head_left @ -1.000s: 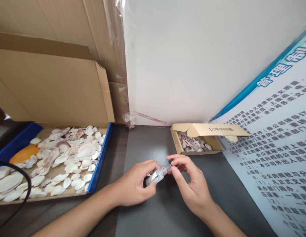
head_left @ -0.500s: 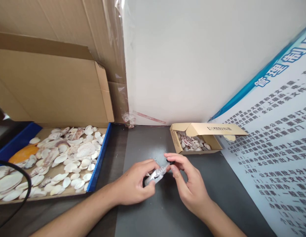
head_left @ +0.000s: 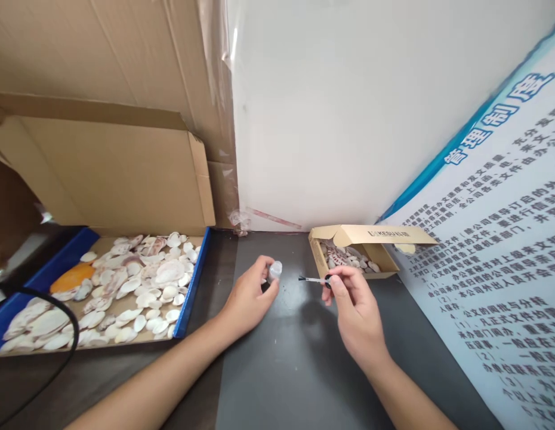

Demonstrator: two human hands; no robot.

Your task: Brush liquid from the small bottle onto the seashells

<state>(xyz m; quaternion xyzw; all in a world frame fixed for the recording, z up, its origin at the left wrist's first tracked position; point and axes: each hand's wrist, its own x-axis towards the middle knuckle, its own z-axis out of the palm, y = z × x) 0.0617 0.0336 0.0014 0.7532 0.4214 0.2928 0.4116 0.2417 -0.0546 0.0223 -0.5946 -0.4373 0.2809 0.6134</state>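
My left hand (head_left: 250, 294) is closed around a small clear bottle (head_left: 275, 270), its open mouth facing up. Something dark shows beneath the fingers of that hand, too hidden to name. Between thumb and fingers, my right hand (head_left: 355, 310) pinches the black cap of a brush applicator (head_left: 312, 279). The applicator's thin stem points left toward the bottle and ends in a dark brush tip, apart from the bottle. Just behind the right hand stands a small open cardboard box (head_left: 320, 255) with shells (head_left: 344, 258) in it.
On the left, a large open box (head_left: 188, 304) with blue sides holds many seashells (head_left: 141, 285) and an orange shell (head_left: 72, 278). A black cable (head_left: 74, 328) loops before it. A white panel (head_left: 304, 119) stands behind; a printed poster (head_left: 492, 239) leans at right.
The brush applicator has come out of the bottle as my right hand moved right. My left hand has moved up and tilted the bottle upright. The view has shifted slightly left.
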